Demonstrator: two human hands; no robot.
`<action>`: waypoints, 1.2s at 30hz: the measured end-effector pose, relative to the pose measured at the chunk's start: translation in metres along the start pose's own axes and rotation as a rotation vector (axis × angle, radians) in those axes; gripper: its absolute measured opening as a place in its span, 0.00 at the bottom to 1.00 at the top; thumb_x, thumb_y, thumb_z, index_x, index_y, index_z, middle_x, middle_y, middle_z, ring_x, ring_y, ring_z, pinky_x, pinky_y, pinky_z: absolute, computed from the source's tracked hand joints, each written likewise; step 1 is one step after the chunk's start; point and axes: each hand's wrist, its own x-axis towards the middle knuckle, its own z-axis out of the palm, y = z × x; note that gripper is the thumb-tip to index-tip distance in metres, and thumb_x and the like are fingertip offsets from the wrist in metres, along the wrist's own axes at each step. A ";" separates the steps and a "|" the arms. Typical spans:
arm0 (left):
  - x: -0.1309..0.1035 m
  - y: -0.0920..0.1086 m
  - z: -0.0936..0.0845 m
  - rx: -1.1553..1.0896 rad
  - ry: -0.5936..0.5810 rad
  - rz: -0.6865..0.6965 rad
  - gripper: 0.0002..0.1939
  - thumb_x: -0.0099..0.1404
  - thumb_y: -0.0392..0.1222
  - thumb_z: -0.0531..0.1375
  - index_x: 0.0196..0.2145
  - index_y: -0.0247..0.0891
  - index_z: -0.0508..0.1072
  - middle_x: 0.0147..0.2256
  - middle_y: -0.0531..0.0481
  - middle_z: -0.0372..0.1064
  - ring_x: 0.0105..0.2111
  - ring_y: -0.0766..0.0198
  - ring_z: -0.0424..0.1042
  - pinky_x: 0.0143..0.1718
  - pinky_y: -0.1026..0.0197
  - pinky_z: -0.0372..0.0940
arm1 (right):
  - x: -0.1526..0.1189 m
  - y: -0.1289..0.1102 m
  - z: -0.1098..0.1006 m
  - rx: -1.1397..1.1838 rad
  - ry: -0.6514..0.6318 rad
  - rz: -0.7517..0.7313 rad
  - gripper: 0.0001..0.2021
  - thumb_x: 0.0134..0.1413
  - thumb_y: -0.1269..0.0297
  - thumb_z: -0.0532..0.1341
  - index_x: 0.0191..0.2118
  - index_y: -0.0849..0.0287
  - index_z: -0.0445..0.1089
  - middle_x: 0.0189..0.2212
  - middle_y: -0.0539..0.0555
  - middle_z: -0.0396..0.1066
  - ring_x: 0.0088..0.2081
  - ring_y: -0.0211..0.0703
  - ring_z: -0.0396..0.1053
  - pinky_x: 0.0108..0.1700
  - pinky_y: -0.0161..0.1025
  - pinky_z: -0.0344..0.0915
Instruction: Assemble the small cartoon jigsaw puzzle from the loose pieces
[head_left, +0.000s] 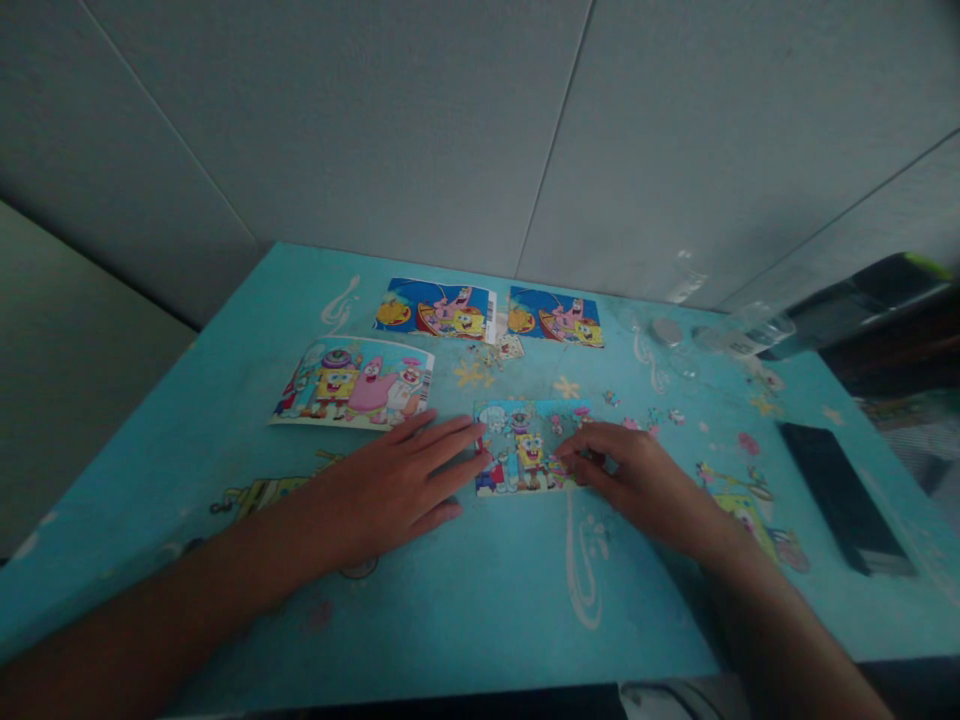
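A pale grey panelled wall (412,130) is met by a table covered with a turquoise printed cloth (480,620), on which cartoon figures and flowers are shown. Taking the small jigsaw panel (531,452) as the centre of the clock, a curved picture card (367,388) is seen at ten o'clock, a blue card (435,308) at eleven, and a blue panel (555,316) just past twelve. Small loose pieces (654,420) are scattered between two and three o'clock, and farther out at two a clear bottle (750,335) can be made out, blurred. A dark oblong object (844,495) is placed well apart, toward four.

The jigsaw panel is laid flat between the hands, its long axis apparently running from nine to three o'clock, though its right end is partly covered. It is approached from nine by the left hand (420,475), whose fingers are spread, with the tips at the panel's left edge. From three it is overlapped by the right hand (626,460), the nearer of the two to the right-hand part; its thumb and forefinger are brought close together there. Whether a piece is pinched between them cannot be told.
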 end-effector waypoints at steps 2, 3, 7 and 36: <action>0.000 0.000 0.000 -0.008 -0.001 0.000 0.24 0.80 0.46 0.54 0.70 0.44 0.61 0.71 0.43 0.55 0.72 0.52 0.53 0.73 0.43 0.43 | 0.001 0.000 0.001 -0.001 -0.002 0.012 0.08 0.69 0.68 0.60 0.41 0.55 0.77 0.39 0.51 0.79 0.38 0.40 0.74 0.42 0.36 0.67; 0.000 0.000 0.000 -0.009 -0.005 0.000 0.25 0.80 0.46 0.54 0.70 0.44 0.60 0.71 0.43 0.55 0.72 0.52 0.53 0.73 0.43 0.43 | 0.002 0.000 0.002 -0.004 0.001 0.012 0.08 0.69 0.68 0.60 0.41 0.55 0.77 0.39 0.51 0.79 0.38 0.40 0.74 0.42 0.36 0.67; 0.000 -0.001 0.000 0.006 -0.036 0.002 0.27 0.79 0.46 0.56 0.71 0.44 0.59 0.72 0.42 0.52 0.72 0.51 0.51 0.73 0.43 0.42 | 0.003 0.002 0.003 -0.019 0.009 -0.003 0.08 0.69 0.68 0.60 0.40 0.54 0.77 0.38 0.50 0.78 0.37 0.40 0.73 0.42 0.36 0.66; -0.012 -0.021 0.026 0.081 0.108 0.080 0.29 0.77 0.48 0.52 0.73 0.53 0.55 0.73 0.54 0.51 0.70 0.57 0.57 0.75 0.50 0.34 | -0.124 0.025 -0.003 -0.046 0.305 0.152 0.07 0.69 0.65 0.62 0.46 0.51 0.78 0.39 0.52 0.80 0.41 0.44 0.77 0.47 0.44 0.71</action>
